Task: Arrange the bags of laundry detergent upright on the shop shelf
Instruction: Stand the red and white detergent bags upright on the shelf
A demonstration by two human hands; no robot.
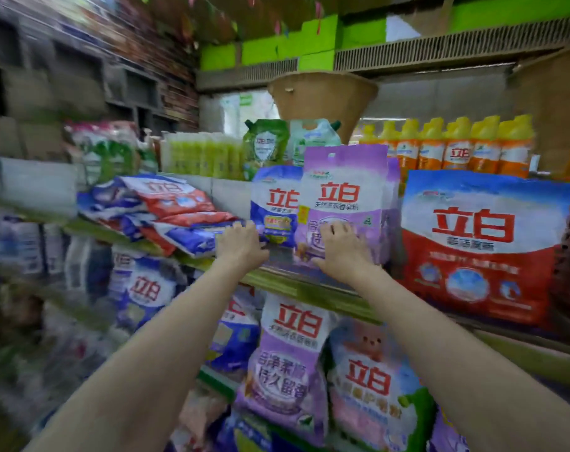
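From the head view, centre frame: the right hand (340, 247) presses flat, fingers (334, 228) spread, on the lower front of the upright purple plastic detergent bag (342, 197) on the green-edged shop shelf (309, 288). The left hand (241, 244) rests with fingers loosely bent against the blue-and-white bag (275, 207) just beside it, gripping nothing I can see. Left of centre, red and blue bags (166, 213) lie slumped flat. Best to square the purple base, then stand those.
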